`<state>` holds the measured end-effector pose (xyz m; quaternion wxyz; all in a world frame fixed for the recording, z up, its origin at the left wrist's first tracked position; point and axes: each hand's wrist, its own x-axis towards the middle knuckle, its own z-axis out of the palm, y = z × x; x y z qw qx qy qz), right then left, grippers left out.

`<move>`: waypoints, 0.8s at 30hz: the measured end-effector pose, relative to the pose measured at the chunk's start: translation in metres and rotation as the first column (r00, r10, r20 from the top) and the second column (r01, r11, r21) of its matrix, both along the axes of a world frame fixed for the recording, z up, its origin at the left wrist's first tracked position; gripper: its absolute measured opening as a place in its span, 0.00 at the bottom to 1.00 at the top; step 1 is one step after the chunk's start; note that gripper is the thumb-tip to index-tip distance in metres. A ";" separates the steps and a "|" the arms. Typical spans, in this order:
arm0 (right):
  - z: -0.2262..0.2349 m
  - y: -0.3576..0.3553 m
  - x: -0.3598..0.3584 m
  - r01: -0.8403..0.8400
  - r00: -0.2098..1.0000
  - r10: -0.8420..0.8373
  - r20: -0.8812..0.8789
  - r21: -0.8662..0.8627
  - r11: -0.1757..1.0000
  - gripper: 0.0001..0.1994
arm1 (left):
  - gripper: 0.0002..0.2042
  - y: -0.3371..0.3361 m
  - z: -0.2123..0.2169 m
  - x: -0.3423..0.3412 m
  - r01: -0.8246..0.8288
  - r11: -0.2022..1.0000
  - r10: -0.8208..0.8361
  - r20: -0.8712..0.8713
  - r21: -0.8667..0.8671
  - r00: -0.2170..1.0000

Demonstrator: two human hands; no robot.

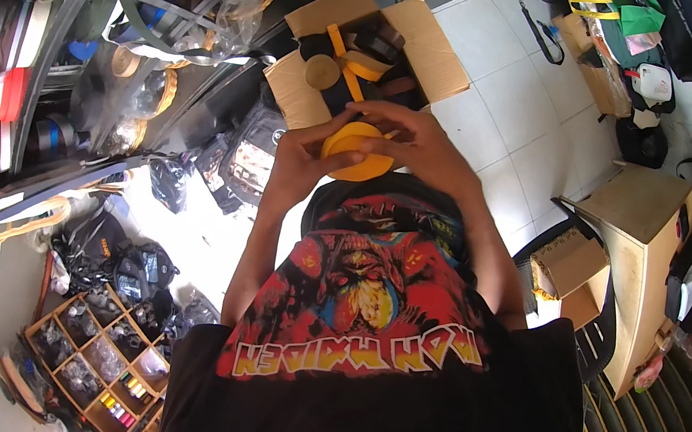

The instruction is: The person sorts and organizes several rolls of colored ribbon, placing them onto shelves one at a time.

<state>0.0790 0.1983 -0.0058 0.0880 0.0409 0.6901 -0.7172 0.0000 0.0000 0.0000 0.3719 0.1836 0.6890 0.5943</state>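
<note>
Both of my hands hold a yellow-orange roll of strap tape (pixel 357 153) in front of my chest. My left hand (pixel 296 158) grips its left side with the thumb on the roll's face. My right hand (pixel 417 141) covers its top and right side, fingers curled over the rim. Just beyond the roll stands an open cardboard box (pixel 432 44) holding more rolls of strap in yellow, black and brown, with a loose yellow strap end trailing out of it.
Shelves of coloured webbing rolls (pixel 4 62) fill the left. A wooden divided tray of small parts (pixel 102 358) lies at lower left. Bagged black items (pixel 242 159) lie below the box. A wooden cabinet (pixel 648 255) and small cardboard box (pixel 568 269) stand at right on white tiles.
</note>
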 end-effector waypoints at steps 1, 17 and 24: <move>0.008 -0.003 0.002 0.045 0.999 -0.044 -0.017 0.034 0.998 0.21 | 0.31 0.004 0.003 -0.001 0.010 1.000 -0.010 0.012 0.024 1.000; 0.003 -0.025 0.025 0.589 0.746 -0.597 -0.295 -0.125 0.798 0.09 | 0.13 0.045 0.025 0.031 -0.054 0.981 0.073 -0.094 0.185 0.993; 0.011 -0.023 0.032 0.786 0.556 -0.802 -0.220 -0.176 0.593 0.08 | 0.15 0.074 0.039 0.054 -0.129 0.975 0.156 -0.142 0.182 0.978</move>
